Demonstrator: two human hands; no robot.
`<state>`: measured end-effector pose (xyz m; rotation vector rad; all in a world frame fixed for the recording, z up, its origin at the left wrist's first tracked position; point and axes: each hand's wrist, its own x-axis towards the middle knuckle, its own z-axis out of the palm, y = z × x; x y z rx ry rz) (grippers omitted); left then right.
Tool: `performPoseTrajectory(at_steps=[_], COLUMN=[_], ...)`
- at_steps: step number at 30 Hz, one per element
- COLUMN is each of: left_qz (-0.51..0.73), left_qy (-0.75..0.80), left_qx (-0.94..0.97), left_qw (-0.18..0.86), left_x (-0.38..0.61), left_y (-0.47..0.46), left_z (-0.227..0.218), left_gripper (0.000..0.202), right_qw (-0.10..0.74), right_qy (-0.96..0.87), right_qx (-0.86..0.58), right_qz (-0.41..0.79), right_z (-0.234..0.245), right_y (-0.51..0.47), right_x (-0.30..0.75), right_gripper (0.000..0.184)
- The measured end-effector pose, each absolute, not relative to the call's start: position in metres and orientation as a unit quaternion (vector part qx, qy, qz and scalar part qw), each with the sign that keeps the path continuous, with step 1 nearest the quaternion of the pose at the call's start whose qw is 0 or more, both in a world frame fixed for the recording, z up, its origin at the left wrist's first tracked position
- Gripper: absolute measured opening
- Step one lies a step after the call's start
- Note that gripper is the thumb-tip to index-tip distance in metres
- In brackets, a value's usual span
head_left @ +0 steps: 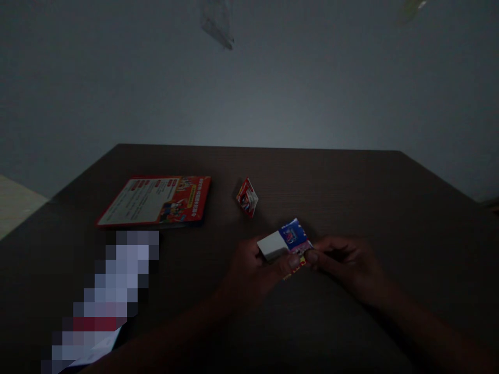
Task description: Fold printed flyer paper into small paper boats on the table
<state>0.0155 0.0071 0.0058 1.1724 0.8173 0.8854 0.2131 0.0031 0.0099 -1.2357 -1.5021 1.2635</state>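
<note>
Between my two hands is a small folded printed card (294, 235), with a plain white panel on its left and blue, pink and yellow printing on the rest. My left hand (259, 267) grips it from the left, the thumb pressed flat on the lower printed part. At the card's right corner, my right hand (346, 259) pinches the edge between thumb and fingers. A little beyond the hands, a small red folded paper piece (247, 198) stands on the dark table (319, 182). The fingers under the card are hidden.
A red and white printed booklet or pack (156, 202) lies at the table's left. Nearer me is a bright, pixelated slab with a lit screen (103, 345). The table's far edge meets a grey wall (296, 78). The scene is dim.
</note>
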Motion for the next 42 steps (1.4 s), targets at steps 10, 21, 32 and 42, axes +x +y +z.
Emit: performPoseTrajectory(at_steps=[10, 21, 32, 42], left_qz=[0.372, 0.357, 0.374, 0.353], left_qy=[0.434, 0.417, 0.405, 0.522], left_qx=[0.510, 0.527, 0.495, 0.661], left_qw=[0.642, 0.649, 0.672, 0.408], left_x=[0.012, 0.013, 0.016, 0.015], left_y=[0.009, 0.008, 0.010, 0.008], left_z=[0.006, 0.007, 0.000, -0.009], left_gripper=[0.032, 0.028, 0.052, 0.048], right_qw=[0.372, 0.406, 0.401, 0.306], right_qy=[-0.681, -0.648, -0.618, -0.672], right_qx=[-0.456, -0.459, -0.488, -0.534], right_qz=[0.436, 0.452, 0.468, 0.411], right_z=[0.015, 0.016, 0.005, 0.005], right_y=[-0.003, -0.003, 0.003, 0.006], right_x=[0.206, 0.205, 0.207, 0.209], right_gripper=[0.011, 0.008, 0.023, 0.018])
